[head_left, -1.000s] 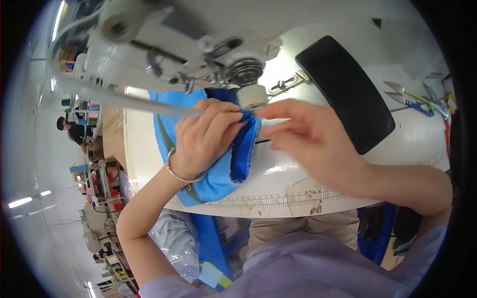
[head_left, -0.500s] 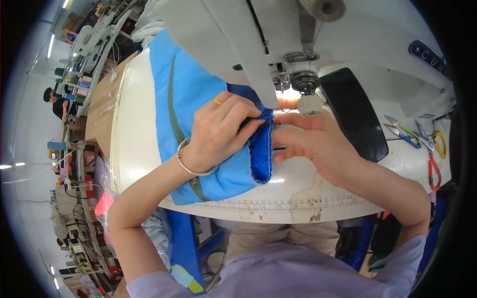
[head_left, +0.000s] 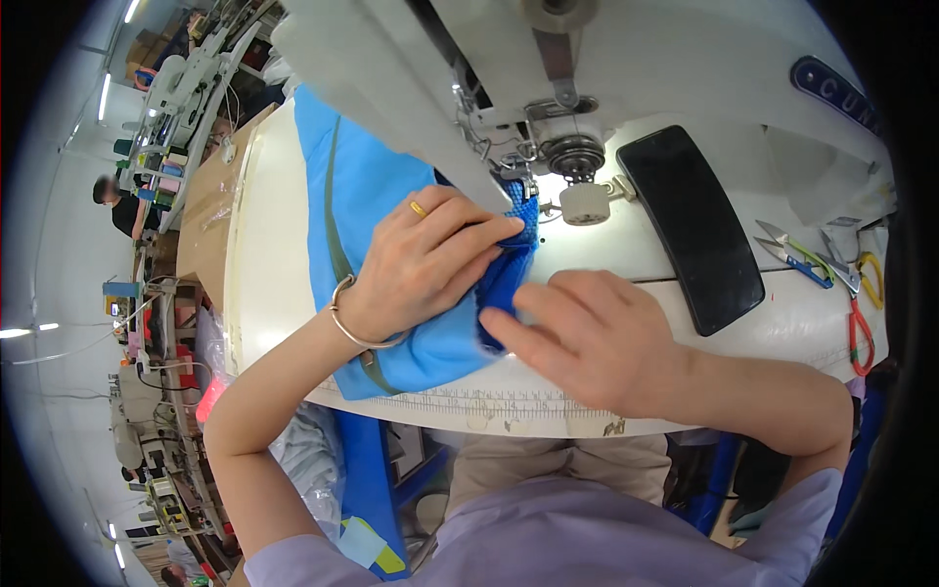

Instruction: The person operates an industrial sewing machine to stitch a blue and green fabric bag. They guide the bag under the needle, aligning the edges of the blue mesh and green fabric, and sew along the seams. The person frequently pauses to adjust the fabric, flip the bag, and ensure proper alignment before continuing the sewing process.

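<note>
A light blue fabric piece (head_left: pixel 367 161) with an olive strip lies on the sewing machine's bed, its dark blue mesh lining (head_left: pixel 521 201) showing at the right end. My left hand (head_left: pixel 416 264), with a ring and a bangle, grips that end; its index fingertip presses the lining just below the presser foot (head_left: pixel 529 186). My right hand (head_left: pixel 602 342) is at the lower corner of the lining, thumb and index over the edge. Motion blurs its fingers, so whether they pinch the cloth is unclear. The machine's head hides the fabric's upper part.
A black phone (head_left: pixel 690 230) lies right of the needle area. Beyond it are thread snips (head_left: pixel 794 256) and red-and-yellow-handled scissors (head_left: pixel 859 333). A printed ruler (head_left: pixel 460 403) runs along the table's front edge. Other workstations and a person (head_left: pixel 125 205) are at far left.
My right hand has moved from beside the needle down toward me, to the lining's lower corner. The lining's top edge is now under the presser foot area. My left hand has shifted slightly.
</note>
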`<act>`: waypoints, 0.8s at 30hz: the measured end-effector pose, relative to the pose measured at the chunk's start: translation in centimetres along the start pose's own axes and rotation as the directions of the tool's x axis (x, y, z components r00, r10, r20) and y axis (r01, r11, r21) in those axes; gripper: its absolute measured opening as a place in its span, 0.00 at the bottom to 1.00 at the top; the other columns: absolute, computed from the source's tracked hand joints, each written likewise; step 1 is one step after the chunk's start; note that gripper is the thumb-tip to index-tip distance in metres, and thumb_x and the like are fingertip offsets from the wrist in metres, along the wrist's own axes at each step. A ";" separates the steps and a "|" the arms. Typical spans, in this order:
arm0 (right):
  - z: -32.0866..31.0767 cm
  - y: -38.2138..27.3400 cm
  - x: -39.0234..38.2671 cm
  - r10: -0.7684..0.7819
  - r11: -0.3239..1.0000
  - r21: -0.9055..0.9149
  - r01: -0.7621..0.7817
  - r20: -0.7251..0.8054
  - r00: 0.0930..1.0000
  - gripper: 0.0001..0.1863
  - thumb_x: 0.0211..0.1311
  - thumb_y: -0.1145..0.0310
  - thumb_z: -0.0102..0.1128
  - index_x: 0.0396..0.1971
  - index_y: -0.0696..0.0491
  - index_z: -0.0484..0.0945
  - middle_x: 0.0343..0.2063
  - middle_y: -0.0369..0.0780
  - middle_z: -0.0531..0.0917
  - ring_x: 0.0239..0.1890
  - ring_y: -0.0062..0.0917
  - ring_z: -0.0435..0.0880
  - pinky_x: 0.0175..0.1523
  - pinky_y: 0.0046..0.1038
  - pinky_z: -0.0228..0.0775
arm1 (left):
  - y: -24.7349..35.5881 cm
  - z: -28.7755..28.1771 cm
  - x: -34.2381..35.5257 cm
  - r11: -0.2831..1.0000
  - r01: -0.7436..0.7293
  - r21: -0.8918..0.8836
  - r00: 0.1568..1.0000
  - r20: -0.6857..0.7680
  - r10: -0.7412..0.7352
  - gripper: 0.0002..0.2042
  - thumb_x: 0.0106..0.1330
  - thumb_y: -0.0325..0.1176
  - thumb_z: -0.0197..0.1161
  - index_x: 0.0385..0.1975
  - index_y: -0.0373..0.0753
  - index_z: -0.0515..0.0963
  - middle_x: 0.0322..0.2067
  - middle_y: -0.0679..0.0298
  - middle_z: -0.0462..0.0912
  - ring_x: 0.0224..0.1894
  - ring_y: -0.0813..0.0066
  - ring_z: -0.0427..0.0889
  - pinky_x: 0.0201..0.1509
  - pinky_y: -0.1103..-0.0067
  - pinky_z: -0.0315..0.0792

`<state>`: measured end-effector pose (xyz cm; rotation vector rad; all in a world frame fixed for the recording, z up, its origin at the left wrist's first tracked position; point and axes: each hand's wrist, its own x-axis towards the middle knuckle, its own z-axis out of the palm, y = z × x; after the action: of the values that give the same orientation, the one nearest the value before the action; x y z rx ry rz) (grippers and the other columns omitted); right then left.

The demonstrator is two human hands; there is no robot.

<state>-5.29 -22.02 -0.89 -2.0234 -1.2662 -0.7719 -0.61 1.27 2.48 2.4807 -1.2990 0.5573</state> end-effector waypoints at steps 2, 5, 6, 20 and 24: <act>0.9 0.1 -0.6 -0.072 0.996 -0.046 0.072 0.006 0.997 0.14 0.49 0.69 0.65 0.36 0.60 0.83 0.38 0.43 0.83 0.39 0.30 0.79 0.38 0.26 0.70 | -0.3 0.7 0.3 0.995 -0.075 0.061 0.997 -0.019 0.076 0.16 0.50 0.26 0.75 0.40 0.37 0.84 0.32 0.63 0.82 0.38 0.62 0.81 0.46 0.68 0.80; 1.1 -0.2 -1.6 -0.102 0.995 0.001 0.103 0.136 0.985 0.14 0.45 0.69 0.63 0.32 0.62 0.83 0.35 0.44 0.83 0.36 0.30 0.79 0.40 0.27 0.70 | -0.3 0.8 -0.2 0.964 -0.147 0.223 0.988 -0.021 0.155 0.15 0.49 0.27 0.75 0.39 0.39 0.85 0.32 0.64 0.82 0.39 0.64 0.81 0.51 0.66 0.80; 1.2 -0.3 -1.7 -0.121 0.991 -0.034 0.126 0.129 0.984 0.14 0.44 0.69 0.62 0.31 0.63 0.83 0.34 0.44 0.83 0.36 0.30 0.79 0.40 0.27 0.70 | -0.2 1.0 -0.3 0.946 -0.167 0.278 0.984 -0.020 0.180 0.15 0.49 0.27 0.75 0.38 0.39 0.85 0.32 0.65 0.82 0.40 0.64 0.81 0.53 0.65 0.80; 0.7 -0.8 -2.3 -0.077 0.997 -0.003 0.081 0.262 0.962 0.17 0.49 0.70 0.62 0.38 0.65 0.84 0.40 0.48 0.85 0.46 0.36 0.84 0.50 0.31 0.78 | 0.6 -0.5 0.1 0.999 0.023 0.048 0.969 0.246 -0.034 0.23 0.52 0.25 0.72 0.52 0.43 0.83 0.40 0.65 0.84 0.40 0.63 0.82 0.44 0.69 0.76; 1.5 -0.3 -2.2 -0.100 0.992 -0.060 0.109 0.126 0.987 0.11 0.43 0.69 0.63 0.26 0.60 0.82 0.27 0.39 0.79 0.36 0.28 0.78 0.39 0.27 0.68 | 0.8 -1.6 1.9 0.985 -0.125 0.115 0.915 0.397 0.070 0.24 0.55 0.24 0.68 0.55 0.43 0.81 0.40 0.65 0.84 0.35 0.67 0.83 0.38 0.72 0.76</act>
<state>-6.19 -22.03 -3.45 -2.0994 -1.4441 -0.7566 -0.66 0.12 4.86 2.7533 -1.5831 0.1756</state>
